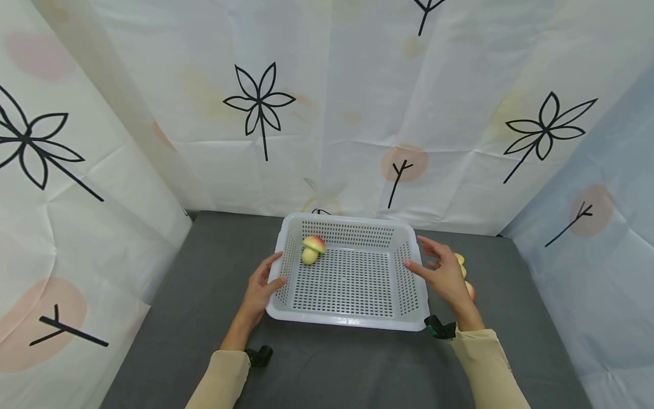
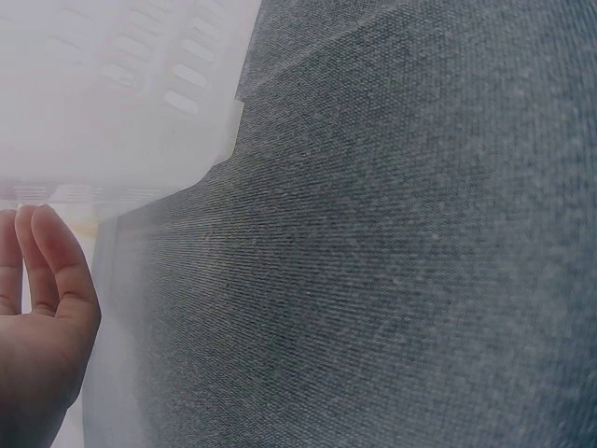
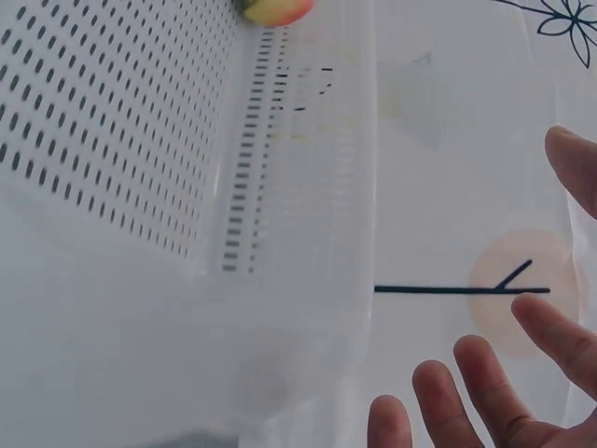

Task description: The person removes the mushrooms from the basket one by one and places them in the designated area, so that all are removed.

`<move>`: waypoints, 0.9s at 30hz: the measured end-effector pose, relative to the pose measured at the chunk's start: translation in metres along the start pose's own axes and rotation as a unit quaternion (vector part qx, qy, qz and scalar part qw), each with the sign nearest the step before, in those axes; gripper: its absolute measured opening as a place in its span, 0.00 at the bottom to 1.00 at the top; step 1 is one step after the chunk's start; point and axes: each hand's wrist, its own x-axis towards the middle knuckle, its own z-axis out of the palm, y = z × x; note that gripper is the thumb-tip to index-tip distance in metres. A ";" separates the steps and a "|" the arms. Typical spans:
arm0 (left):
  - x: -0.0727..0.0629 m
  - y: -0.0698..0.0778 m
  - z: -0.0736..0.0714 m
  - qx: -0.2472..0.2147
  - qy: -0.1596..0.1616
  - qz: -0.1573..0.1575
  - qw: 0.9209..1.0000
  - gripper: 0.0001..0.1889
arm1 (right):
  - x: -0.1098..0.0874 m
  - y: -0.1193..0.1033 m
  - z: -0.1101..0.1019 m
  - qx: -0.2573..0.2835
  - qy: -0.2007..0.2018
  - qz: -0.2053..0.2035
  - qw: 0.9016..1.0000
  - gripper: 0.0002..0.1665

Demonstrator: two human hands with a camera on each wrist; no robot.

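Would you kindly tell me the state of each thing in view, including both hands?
White basket: open side up, holding one piece; whether lifted is unclear.
Mushroom-shaped piece: inside the basket, toward its left end.
Left hand: gripping the basket's left rim.
Right hand: fingers spread at the basket's right end; contact unclear.
Yellow and reddish pieces: outside the basket, partly hidden by the right hand.

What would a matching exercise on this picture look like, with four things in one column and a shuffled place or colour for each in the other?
Column one
1. Mushroom
2. Basket
3. Left hand
4. Right hand

Column two
A. By the basket's right side
B. Inside the basket
C. White
D. At the basket's left side

Pairs: 1-B, 2-C, 3-D, 4-A
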 end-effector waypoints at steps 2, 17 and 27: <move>0.000 0.000 0.000 0.002 0.003 -0.001 1.000 0.34 | 0.004 -0.003 0.005 -0.001 -0.009 -0.007 1.000 0.44; 0.002 -0.003 -0.001 -0.010 -0.001 0.001 1.000 0.35 | 0.029 -0.022 0.045 0.021 -0.070 -0.042 0.996 0.43; 0.001 -0.002 -0.001 -0.004 -0.004 0.007 1.000 0.34 | 0.046 -0.033 0.076 0.041 -0.103 -0.038 0.993 0.43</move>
